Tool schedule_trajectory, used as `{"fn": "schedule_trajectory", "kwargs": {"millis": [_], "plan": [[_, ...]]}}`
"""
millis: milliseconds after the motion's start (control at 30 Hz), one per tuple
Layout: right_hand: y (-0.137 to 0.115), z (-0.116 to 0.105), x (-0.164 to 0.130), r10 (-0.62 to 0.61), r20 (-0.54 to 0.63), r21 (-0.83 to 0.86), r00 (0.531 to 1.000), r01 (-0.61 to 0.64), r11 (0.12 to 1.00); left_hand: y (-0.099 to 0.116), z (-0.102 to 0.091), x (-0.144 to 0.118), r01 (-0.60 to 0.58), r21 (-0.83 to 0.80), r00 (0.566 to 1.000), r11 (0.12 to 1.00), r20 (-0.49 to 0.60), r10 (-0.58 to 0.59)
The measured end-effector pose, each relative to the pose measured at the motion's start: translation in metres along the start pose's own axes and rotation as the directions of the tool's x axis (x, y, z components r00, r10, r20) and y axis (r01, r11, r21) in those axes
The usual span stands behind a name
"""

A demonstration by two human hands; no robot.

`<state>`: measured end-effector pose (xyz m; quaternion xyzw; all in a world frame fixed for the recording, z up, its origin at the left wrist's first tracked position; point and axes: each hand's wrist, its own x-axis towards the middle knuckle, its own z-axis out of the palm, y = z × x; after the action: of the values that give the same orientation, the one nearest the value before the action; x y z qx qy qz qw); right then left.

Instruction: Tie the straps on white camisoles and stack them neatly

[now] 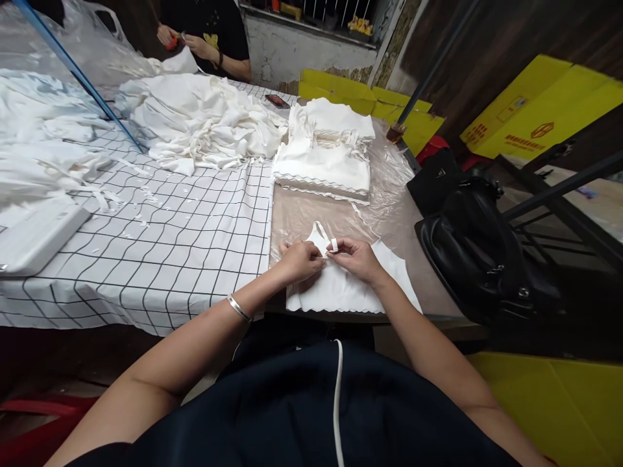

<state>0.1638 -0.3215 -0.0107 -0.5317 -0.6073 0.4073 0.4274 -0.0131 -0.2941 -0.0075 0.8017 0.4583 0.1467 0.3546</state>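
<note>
A white strapped top [348,292] with a wavy hem lies flat at the table's near edge in front of me. My left hand [302,261] pinches the garment near its neckline, at the base of a shoulder strap [319,231]. Close beside it, my right hand [357,257] is closed on the same strap area, with a small white band showing at its fingers. The fingertips of both hands nearly meet. Exactly which bit of fabric each one grips is too small to make out.
Beyond the top stands a stack of folded white tops [324,162]. Heaped white garments [204,117] cover the checked cloth [209,240] to the left, near a white box-like object [43,240]. A black handbag [487,253] sits right. Across the table, a person's hands [187,42] hold something red.
</note>
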Motion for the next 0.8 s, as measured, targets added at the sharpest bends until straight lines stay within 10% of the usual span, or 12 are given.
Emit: {"fn": "schedule_trajectory", "kwargs": {"millis": [800], "plan": [[0.0, 0.014, 0.003, 0.151, -0.076, 0.137, 0.986, -0.139, 0.981, 0.006, 0.0, -0.003, 0.006, 0.175, 1.0, 0.985, -0.023, -0.002]]}}
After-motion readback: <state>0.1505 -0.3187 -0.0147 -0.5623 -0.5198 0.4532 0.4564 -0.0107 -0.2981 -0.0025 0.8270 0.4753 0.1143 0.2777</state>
